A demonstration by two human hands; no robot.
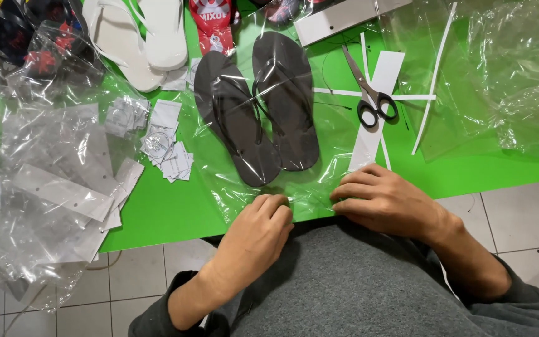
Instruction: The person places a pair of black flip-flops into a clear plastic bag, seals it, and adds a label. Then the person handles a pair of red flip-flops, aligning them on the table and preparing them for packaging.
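A pair of dark grey flip-flops is seen from the head camera, sealed inside a clear plastic bag on a bright green table. The bag's near edge, at the table's front rim just below the flip-flops' heels, is pinched by both hands: the left hand is curled with fingertips pressed on the film, the right hand is laid beside it with bent fingers gripping the same edge. The flip-flops are laid side by side, soles up or down cannot be told, matte and unmarked, with thin straps showing through glossy, wrinkled film. Right of the flip-flops, black-handled scissors are rested on white card strips; left of them a heap of small white paper tags is scattered, and beyond their toes white flip-flops are laid. As a judgement, the thin film could be torn or stretched if pulled unevenly, and the slippery bag could be dragged off the table's front rim, the pair spilling to the tiled floor.
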